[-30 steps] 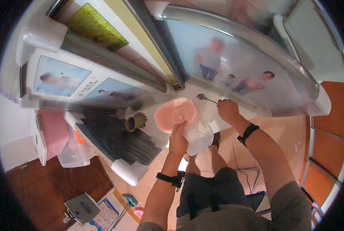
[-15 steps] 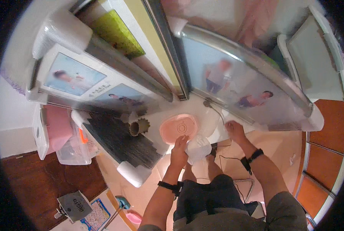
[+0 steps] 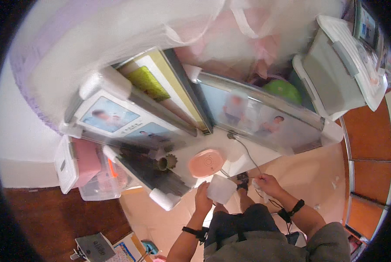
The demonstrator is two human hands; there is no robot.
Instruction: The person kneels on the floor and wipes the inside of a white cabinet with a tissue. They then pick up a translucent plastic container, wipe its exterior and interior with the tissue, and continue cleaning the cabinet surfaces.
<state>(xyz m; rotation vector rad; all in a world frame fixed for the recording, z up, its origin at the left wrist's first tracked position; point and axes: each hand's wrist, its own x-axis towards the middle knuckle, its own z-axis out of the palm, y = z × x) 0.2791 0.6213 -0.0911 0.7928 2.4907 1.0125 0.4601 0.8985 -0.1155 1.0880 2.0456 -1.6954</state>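
My left hand [image 3: 202, 198] is closed on the edge of a white, squarish, slightly see-through object [image 3: 221, 189], whose kind I cannot make out. Just beyond it, a pink oval dish-like piece with rings in its middle [image 3: 207, 163] lies on a white surface [image 3: 232, 163]. My right hand [image 3: 269, 187] pinches a grey cord [image 3: 248, 153] that runs back to a dark round end [image 3: 231, 136] on that surface. Something small and whitish [image 3: 257, 184] shows at the right fingertips, too blurred to name.
Large framed photo panels with padded corners stand on the left [image 3: 110, 114] and right [image 3: 265, 115]. A scalloped tube [image 3: 167, 162] stands near a dark panel [image 3: 147, 172]. Pink and clear bins [image 3: 86, 161] are at left, a grey lidded bin [image 3: 335, 72] at far right.
My view has shifted, showing more of the back. Both hands have drawn nearer my body; the white object has moved off the pink piece, and the cord stretches longer to my right hand.
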